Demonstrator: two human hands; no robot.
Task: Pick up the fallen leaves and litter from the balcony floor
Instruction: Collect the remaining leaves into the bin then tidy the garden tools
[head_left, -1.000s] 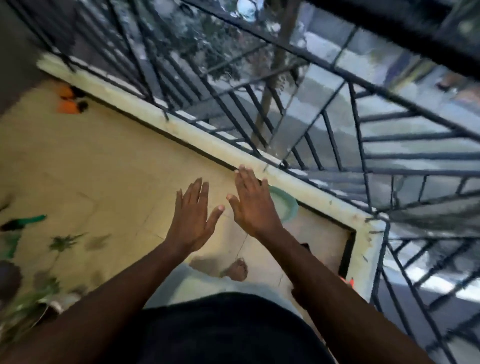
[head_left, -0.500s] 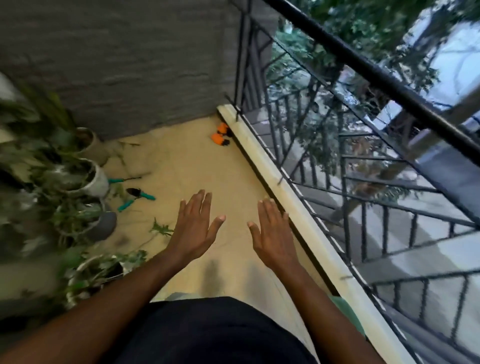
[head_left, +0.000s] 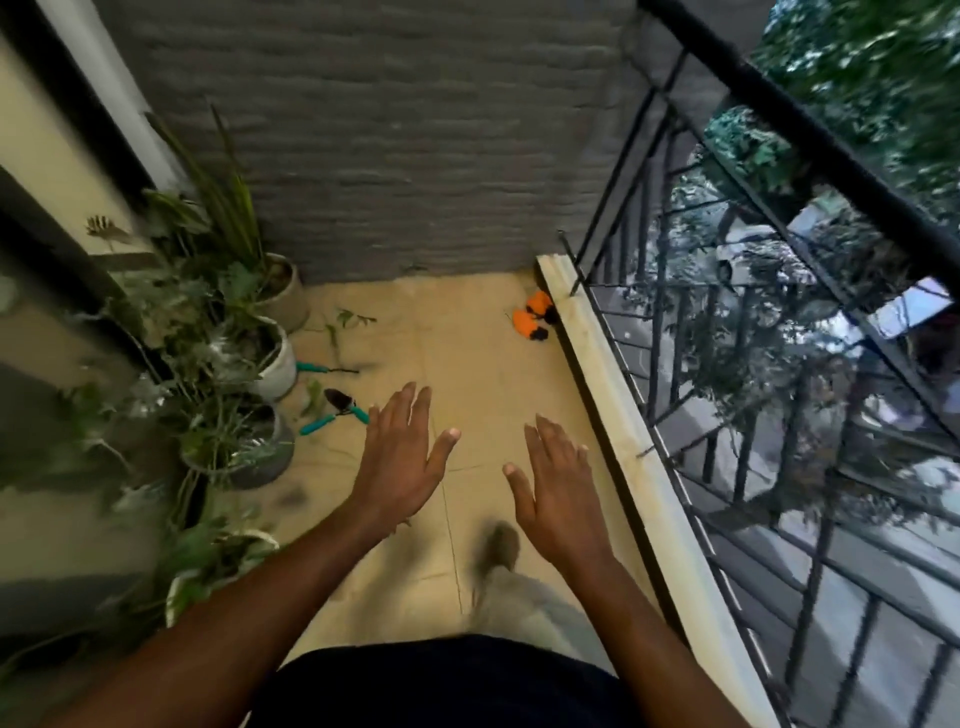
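Tan balcony floor (head_left: 467, 353), pots (head_left: 275, 358) along the left, teal-handled tools (head_left: 340, 413) and fallen leaves (head_left: 349, 318) beside them — orange objects (head_left: 529, 319) far right.

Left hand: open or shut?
Open: the left hand has straight, spread fingers, palm down above the balcony floor, holding nothing.

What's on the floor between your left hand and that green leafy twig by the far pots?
Head view: a dark-bladed trowel with teal handle and a thin teal-handled tool lie between left hand and green leafy twig.
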